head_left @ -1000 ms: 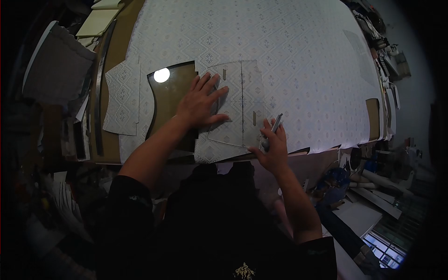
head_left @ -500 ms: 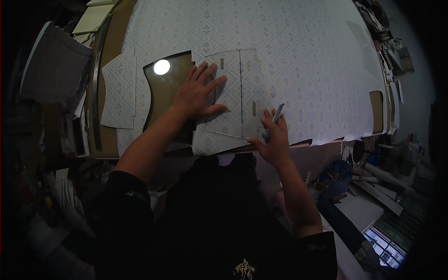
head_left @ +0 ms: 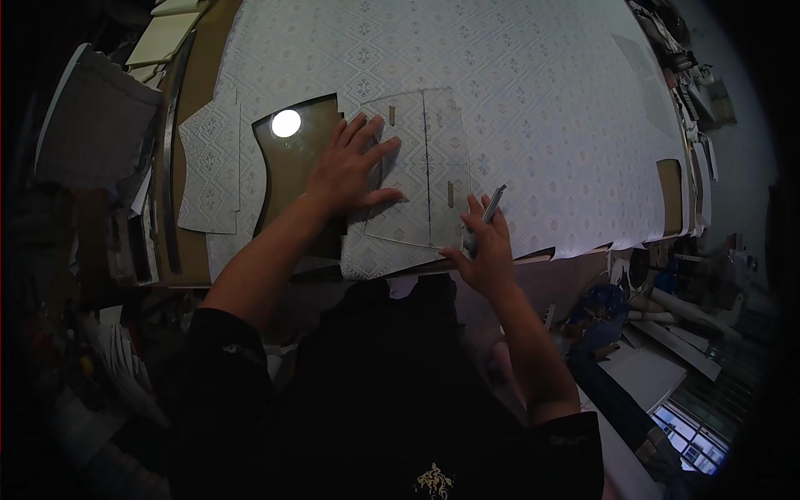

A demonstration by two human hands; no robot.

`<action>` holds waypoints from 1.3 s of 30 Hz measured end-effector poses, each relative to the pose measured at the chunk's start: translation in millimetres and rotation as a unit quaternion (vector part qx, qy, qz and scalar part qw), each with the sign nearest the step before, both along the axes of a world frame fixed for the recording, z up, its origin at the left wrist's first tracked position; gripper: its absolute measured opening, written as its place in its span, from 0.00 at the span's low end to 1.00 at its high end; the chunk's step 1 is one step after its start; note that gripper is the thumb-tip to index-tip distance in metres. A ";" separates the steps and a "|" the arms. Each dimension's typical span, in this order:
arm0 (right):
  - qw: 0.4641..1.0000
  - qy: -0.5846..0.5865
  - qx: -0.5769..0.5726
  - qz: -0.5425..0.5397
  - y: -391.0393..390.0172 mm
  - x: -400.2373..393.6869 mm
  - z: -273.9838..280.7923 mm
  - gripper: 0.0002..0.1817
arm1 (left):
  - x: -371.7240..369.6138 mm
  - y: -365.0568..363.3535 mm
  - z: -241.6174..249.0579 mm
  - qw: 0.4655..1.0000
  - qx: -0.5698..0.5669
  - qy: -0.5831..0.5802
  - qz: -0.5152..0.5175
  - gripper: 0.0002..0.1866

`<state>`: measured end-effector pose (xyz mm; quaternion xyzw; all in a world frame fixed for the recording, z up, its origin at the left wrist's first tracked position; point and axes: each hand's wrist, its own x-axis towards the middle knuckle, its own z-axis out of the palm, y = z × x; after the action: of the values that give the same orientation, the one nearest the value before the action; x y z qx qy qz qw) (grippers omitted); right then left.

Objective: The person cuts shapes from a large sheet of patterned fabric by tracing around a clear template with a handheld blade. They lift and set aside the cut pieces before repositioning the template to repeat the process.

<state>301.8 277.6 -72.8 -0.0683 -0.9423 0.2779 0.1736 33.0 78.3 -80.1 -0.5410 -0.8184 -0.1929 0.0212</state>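
Observation:
A clear template (head_left: 406, 183) with a dark centre line and two small slots lies on pale patterned fabric (head_left: 542, 108). Across its left edge my left hand (head_left: 343, 173) rests flat, fingers spread, holding nothing. My right hand (head_left: 485, 250) is at the template's lower right corner, with its thumb and fingertips around that edge. Tucked between the fingers of this hand is a slim grey pen-like tool (head_left: 495, 202), pointing up and away; its lower part is hidden by the hand. Left of the template, a curved piece is cut out of the fabric, baring the brown tabletop (head_left: 287, 179).
A cut fabric piece (head_left: 208, 171) lies at the left, beside a long metal ruler (head_left: 173, 150). Yellowish paper pads (head_left: 167, 37) sit at the far left corner. Another clear sheet (head_left: 646, 83) lies on the fabric at the right. The table's front edge runs close to my body.
The view has shifted slightly, so the scene sits a little further left. Both hands and the template keep nearly the same positions relative to the fabric.

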 end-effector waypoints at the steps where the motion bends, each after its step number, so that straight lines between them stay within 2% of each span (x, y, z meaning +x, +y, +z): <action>1: 1.000 0.001 0.004 0.019 0.4 -0.8 1.3 0.36 | 0.4 -0.9 -0.4 1.000 -0.001 -0.002 -0.001 0.45; 5: 0.998 -0.009 0.001 0.066 2.1 -3.9 7.1 0.31 | -0.1 -0.3 -2.3 1.000 0.004 -0.004 -0.002 0.45; 8: 0.998 0.001 -0.007 0.062 1.0 -4.7 6.1 0.29 | 0.6 -1.0 -1.9 1.000 0.002 -0.001 -0.002 0.45; 39: 0.999 -0.003 -0.023 0.044 0.8 -4.5 4.5 0.28 | -0.3 -1.2 6.2 1.000 -0.008 -0.025 -0.007 0.45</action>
<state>297.3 278.4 -68.4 -0.0315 -0.9381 0.3072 0.1570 32.7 77.1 -73.9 -0.5419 -0.8162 -0.2002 -0.0051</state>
